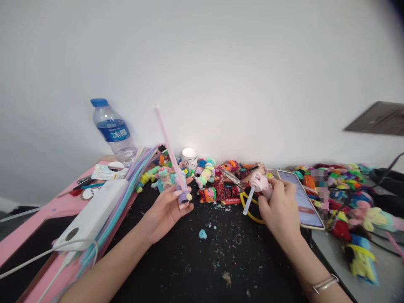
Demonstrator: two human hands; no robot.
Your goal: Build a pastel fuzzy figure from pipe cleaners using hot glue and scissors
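Left hand [164,210] grips a pink pipe cleaner [168,145] figure — right hand [279,206] holds a pink glue gun [259,184].

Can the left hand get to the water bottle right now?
Probably not straight away. The left hand is shut on a fuzzy figure, and the water bottle stands back by the wall, beyond a bundle of pipe cleaners.

A single camera, worn on the person's head, looks forward and slightly down across the black table [189,261] toward the white wall [221,63], which fills the upper half. It sits close: both forearms enter from the bottom edge, the left hand [166,208] at 7 o'clock of centre, the right hand [280,208] at 4 o'clock. The wide lens bends the edges.
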